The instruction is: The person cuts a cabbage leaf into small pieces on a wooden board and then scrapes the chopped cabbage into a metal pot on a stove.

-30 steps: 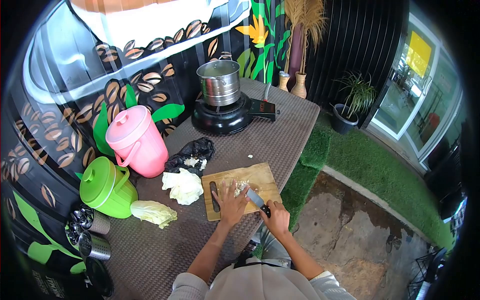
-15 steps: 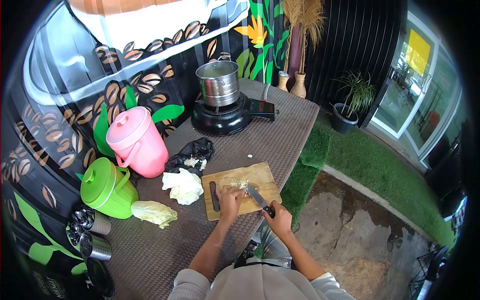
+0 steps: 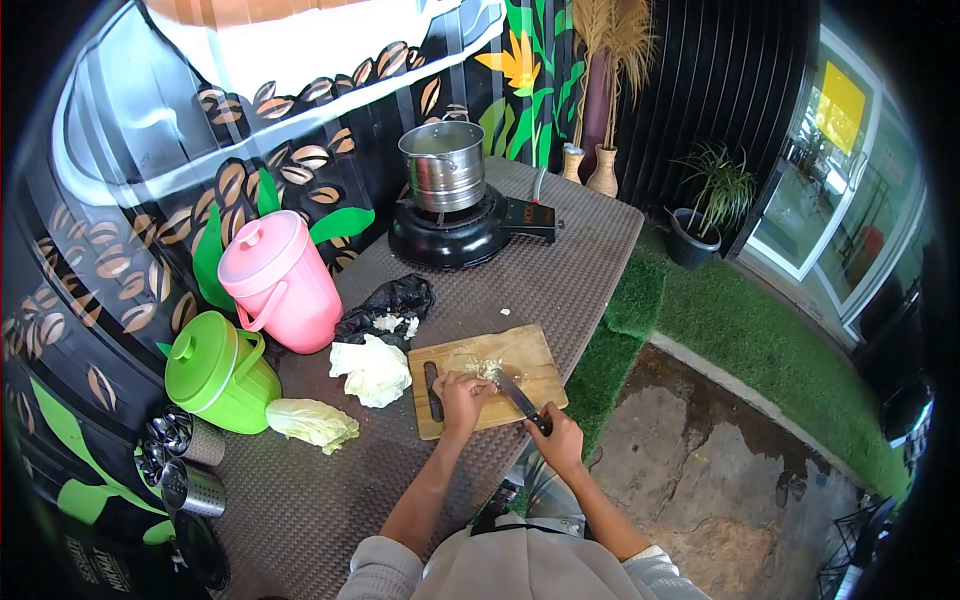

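My right hand [image 3: 557,437] is closed round the black handle of a knife [image 3: 519,398], whose blade points up and left over the wooden cutting board [image 3: 541,362]. Small pale chopped pieces [image 3: 485,368] lie on the board near the blade tip. My left hand [image 3: 463,400] is on the board's left half beside these pieces, its fingers bent together; whatever may be between the fingertips is too small to make out. Left of the board are white cabbage leaves [image 3: 371,371] and a napa cabbage piece [image 3: 313,423].
A steel pot [image 3: 443,168] stands on a black stove [image 3: 447,236] at the back. A black plastic bag [image 3: 401,298], a pink jug [image 3: 281,290], a green jug [image 3: 223,376] and metal utensil holders [image 3: 194,489] line the wall side. The table edge [image 3: 605,312] runs along the right.
The whole view has shifted slightly, so things appear a little further right. Both hands and the knife keep nearly the same place over the board.
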`<state>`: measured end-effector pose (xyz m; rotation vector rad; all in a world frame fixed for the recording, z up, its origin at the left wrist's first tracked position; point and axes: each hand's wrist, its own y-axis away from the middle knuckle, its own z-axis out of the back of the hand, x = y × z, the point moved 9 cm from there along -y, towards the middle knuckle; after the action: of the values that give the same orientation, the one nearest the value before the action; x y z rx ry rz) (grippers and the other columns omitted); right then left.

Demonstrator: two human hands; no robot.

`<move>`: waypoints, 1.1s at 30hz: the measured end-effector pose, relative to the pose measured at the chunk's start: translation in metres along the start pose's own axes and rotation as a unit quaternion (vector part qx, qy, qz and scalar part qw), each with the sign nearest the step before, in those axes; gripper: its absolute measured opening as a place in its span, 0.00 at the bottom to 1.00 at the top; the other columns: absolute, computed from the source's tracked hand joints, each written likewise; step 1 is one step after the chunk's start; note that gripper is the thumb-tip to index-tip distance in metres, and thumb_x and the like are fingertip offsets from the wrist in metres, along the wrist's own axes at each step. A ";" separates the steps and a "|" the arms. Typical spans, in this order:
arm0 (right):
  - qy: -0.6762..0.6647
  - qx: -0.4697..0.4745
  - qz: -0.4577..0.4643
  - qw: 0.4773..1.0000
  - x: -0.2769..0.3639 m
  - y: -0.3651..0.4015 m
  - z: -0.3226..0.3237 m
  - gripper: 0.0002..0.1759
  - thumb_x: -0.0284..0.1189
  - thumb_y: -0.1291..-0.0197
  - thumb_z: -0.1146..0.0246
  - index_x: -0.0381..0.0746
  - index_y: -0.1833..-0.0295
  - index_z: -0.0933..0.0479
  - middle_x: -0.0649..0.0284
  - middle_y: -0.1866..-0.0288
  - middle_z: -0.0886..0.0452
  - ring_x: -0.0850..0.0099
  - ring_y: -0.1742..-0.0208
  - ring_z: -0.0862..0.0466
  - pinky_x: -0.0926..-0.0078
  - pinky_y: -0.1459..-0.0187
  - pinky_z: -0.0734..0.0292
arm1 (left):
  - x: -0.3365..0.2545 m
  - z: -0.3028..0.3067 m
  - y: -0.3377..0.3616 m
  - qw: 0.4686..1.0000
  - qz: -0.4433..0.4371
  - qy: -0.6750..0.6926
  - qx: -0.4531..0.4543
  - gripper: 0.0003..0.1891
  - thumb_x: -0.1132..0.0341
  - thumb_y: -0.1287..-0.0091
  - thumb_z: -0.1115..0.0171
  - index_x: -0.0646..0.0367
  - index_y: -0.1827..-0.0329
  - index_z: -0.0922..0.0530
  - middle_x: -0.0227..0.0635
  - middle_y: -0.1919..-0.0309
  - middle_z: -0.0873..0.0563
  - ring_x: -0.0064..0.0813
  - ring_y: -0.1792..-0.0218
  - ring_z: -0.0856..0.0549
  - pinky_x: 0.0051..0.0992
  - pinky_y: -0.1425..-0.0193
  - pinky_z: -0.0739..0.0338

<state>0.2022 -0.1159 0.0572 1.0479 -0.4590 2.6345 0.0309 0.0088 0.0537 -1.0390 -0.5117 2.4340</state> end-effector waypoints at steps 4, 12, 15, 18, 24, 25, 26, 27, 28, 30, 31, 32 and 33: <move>-0.003 -0.001 0.003 1.000 0.002 0.001 0.000 0.18 0.38 0.48 0.30 0.39 0.64 0.28 0.56 0.76 0.21 0.55 0.72 0.18 0.60 0.71 0.26 | 0.002 0.001 -0.002 1.000 0.019 -0.013 0.002 0.05 0.63 0.44 0.30 0.52 0.68 0.12 0.31 0.70 0.14 0.33 0.57 0.22 0.39 0.44 0.41; -0.001 0.001 0.000 1.000 -0.002 0.004 -0.006 0.18 0.39 0.47 0.30 0.38 0.64 0.28 0.54 0.75 0.20 0.54 0.73 0.18 0.60 0.71 0.26 | 0.006 0.000 0.000 0.999 0.027 0.022 0.026 0.05 0.63 0.44 0.30 0.53 0.68 0.12 0.32 0.67 0.14 0.33 0.57 0.21 0.37 0.44 0.40; -0.005 0.006 -0.008 1.000 -0.002 0.004 -0.008 0.18 0.40 0.47 0.30 0.38 0.64 0.28 0.54 0.75 0.20 0.53 0.73 0.18 0.59 0.71 0.26 | 0.013 -0.001 0.003 1.000 0.015 0.011 0.006 0.05 0.64 0.43 0.30 0.53 0.68 0.12 0.31 0.65 0.14 0.33 0.57 0.21 0.37 0.44 0.40; -0.006 -0.004 -0.005 1.000 -0.003 0.004 -0.009 0.18 0.40 0.47 0.31 0.38 0.64 0.28 0.53 0.75 0.20 0.53 0.72 0.18 0.59 0.70 0.26 | 0.013 0.004 0.006 1.000 -0.003 0.013 -0.008 0.04 0.63 0.45 0.29 0.50 0.68 0.11 0.25 0.65 0.14 0.29 0.56 0.22 0.34 0.46 0.40; -0.036 -0.006 -0.057 0.998 -0.013 -0.004 -0.009 0.17 0.38 0.47 0.31 0.37 0.64 0.28 0.52 0.70 0.21 0.53 0.65 0.19 0.60 0.63 0.26 | 0.027 0.020 0.018 0.995 0.028 0.025 -0.089 0.15 0.67 0.43 0.31 0.56 0.51 0.16 0.42 0.53 0.18 0.39 0.48 0.25 0.41 0.39 0.37; -0.037 -0.007 -0.055 0.998 -0.018 -0.010 -0.012 0.17 0.38 0.47 0.31 0.37 0.64 0.28 0.52 0.70 0.21 0.53 0.65 0.19 0.60 0.63 0.26 | 0.037 0.019 0.024 0.992 0.057 0.043 -0.106 0.20 0.68 0.42 0.32 0.59 0.46 0.20 0.46 0.49 0.20 0.42 0.45 0.26 0.41 0.36 0.37; -0.009 -0.043 -0.001 0.999 -0.018 -0.016 -0.010 0.17 0.37 0.48 0.30 0.37 0.63 0.28 0.52 0.66 0.22 0.53 0.59 0.21 0.60 0.58 0.27 | 0.047 0.018 0.030 0.987 0.085 0.062 -0.122 0.24 0.68 0.42 0.33 0.62 0.41 0.24 0.50 0.45 0.22 0.46 0.42 0.27 0.41 0.33 0.37; 0.019 -0.078 0.054 0.995 -0.011 -0.020 -0.005 0.17 0.36 0.48 0.30 0.37 0.63 0.28 0.53 0.62 0.24 0.53 0.53 0.24 0.60 0.52 0.29 | 0.051 0.016 0.033 0.987 0.085 0.061 -0.124 0.24 0.68 0.42 0.33 0.62 0.41 0.24 0.50 0.45 0.22 0.46 0.42 0.27 0.41 0.33 0.37; -0.008 -0.060 0.033 0.998 -0.019 -0.026 -0.008 0.18 0.36 0.50 0.29 0.36 0.62 0.28 0.51 0.57 0.27 0.51 0.46 0.31 0.58 0.45 0.34 | 0.063 0.007 0.035 0.984 0.132 0.074 -0.096 0.26 0.69 0.42 0.34 0.64 0.38 0.26 0.51 0.43 0.24 0.48 0.39 0.29 0.39 0.32 0.37; 0.026 -0.095 0.058 0.993 -0.021 -0.036 -0.004 0.19 0.36 0.50 0.29 0.36 0.61 0.27 0.50 0.57 0.27 0.51 0.45 0.30 0.57 0.45 0.34 | 0.076 0.001 0.037 0.978 0.178 0.085 -0.071 0.28 0.70 0.41 0.35 0.66 0.36 0.29 0.53 0.40 0.25 0.50 0.36 0.31 0.38 0.30 0.38; 0.060 -0.130 0.080 0.986 -0.021 -0.041 -0.001 0.19 0.37 0.50 0.29 0.36 0.60 0.26 0.49 0.56 0.27 0.50 0.45 0.30 0.56 0.44 0.34 | 0.079 -0.001 0.036 0.976 0.195 0.086 -0.049 0.29 0.70 0.41 0.35 0.67 0.36 0.30 0.54 0.39 0.27 0.51 0.35 0.31 0.38 0.30 0.38; 0.050 -0.129 0.065 0.988 -0.029 -0.048 -0.005 0.20 0.37 0.50 0.29 0.35 0.59 0.25 0.45 0.54 0.27 0.49 0.43 0.30 0.55 0.42 0.34 | 0.082 -0.004 0.035 0.973 0.210 0.088 -0.027 0.29 0.71 0.42 0.36 0.69 0.35 0.31 0.55 0.37 0.28 0.52 0.34 0.32 0.37 0.30 0.37; 0.050 -0.130 0.067 0.988 -0.033 -0.053 -0.009 0.20 0.37 0.50 0.29 0.35 0.59 0.25 0.45 0.54 0.27 0.49 0.43 0.30 0.55 0.42 0.34 | 0.083 -0.004 0.033 0.974 0.209 0.087 -0.029 0.29 0.71 0.42 0.36 0.69 0.35 0.31 0.55 0.37 0.28 0.52 0.34 0.32 0.37 0.30 0.37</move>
<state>0.2391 -0.0683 0.0378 0.8272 -0.8494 2.6323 -0.0256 0.0253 -0.0132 -1.4974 -0.3308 2.6571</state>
